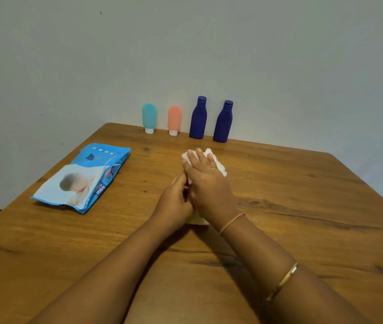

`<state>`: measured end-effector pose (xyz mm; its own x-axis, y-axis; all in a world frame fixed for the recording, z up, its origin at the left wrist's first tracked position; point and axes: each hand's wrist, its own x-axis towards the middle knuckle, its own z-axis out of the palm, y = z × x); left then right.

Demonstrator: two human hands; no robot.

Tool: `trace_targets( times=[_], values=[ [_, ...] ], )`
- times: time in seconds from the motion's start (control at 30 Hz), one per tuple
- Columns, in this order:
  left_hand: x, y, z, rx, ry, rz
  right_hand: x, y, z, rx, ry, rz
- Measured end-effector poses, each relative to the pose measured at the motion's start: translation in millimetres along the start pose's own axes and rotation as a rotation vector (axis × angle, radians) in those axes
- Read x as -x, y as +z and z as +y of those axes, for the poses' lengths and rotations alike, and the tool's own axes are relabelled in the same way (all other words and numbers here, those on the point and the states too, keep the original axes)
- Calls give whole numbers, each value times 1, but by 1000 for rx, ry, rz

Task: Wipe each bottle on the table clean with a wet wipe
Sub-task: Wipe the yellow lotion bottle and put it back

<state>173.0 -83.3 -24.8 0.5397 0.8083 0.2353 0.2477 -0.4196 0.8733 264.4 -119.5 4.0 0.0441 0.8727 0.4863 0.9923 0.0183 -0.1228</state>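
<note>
Against the wall at the table's far edge stand a teal tube [149, 118], a coral tube [174, 120] and two dark blue bottles [198, 118] [223, 121], all upright. A white wet wipe [218, 166] lies on the table in front of them. My right hand [205, 181] rests flat on it with its fingers straight. My left hand [176, 202] is pressed against the right hand's side, its fingers curled and pinching the wipe's near part. Both hands hide most of the wipe; a white corner shows below them.
A blue pack of wet wipes [83, 178] lies on the left of the wooden table [302, 218], its flap partly lifted. The table's far edge meets a plain grey wall.
</note>
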Motion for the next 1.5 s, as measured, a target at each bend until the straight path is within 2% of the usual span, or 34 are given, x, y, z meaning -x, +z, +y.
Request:
trace_targets(
  times=[0.07, 0.13, 0.27, 0.33, 0.47, 0.53, 0.67, 0.77, 0.87, 0.97, 1.07, 1.13, 1.2, 1.27, 1.4, 1.5],
  values=[
    [-1, 2, -3, 29, -23, 32, -7, -2, 0, 58, -91, -76],
    [-3, 0, -4, 83, -40, 83, -12, -5, 7, -39, -68, -56],
    [-5, -3, -5, 182, -95, 136, -9, 0, 24, -546, 353, 127],
    [-6, -2, -8, 271, -167, 146, -6, 0, 26, -781, 547, 140],
    [-8, -6, -2, 709, -366, 198, -11, -9, 30, -1399, 850, 234],
    [-10, -9, 2, 867, -473, 231, -12, -11, 31, -1490, 944, 288],
    [-15, -16, 0, 1028, -635, 293, -11, -6, 27, -1172, 1009, 249],
    [-15, -17, -2, 1185, -617, 246, -8, -7, 22, -947, 936, 265],
    [-16, -17, -2, 1313, -589, 258, -2, -7, 12, -942, 806, 320],
    [-17, -16, -5, 1367, -581, 256, 10, 3, -5, -897, 558, 304],
    [-16, -16, -5, 1437, -610, 185, 26, 13, -26, -631, 269, 124],
    [-15, -17, -4, 1495, -646, 143, 38, 19, -38, -445, 168, 11],
    [-13, -21, -3, 1507, -664, 105, 44, 24, -42, -332, 64, 35],
    [-13, -22, -4, 1524, -651, 81, 39, 23, -37, -310, -12, 110],
    [-13, -21, -6, 1599, -579, 20, 18, 8, -22, -398, -9, 147],
    [-13, -23, -7, 1662, -600, -26, 29, 16, -25, -248, -124, 174]
  ],
)
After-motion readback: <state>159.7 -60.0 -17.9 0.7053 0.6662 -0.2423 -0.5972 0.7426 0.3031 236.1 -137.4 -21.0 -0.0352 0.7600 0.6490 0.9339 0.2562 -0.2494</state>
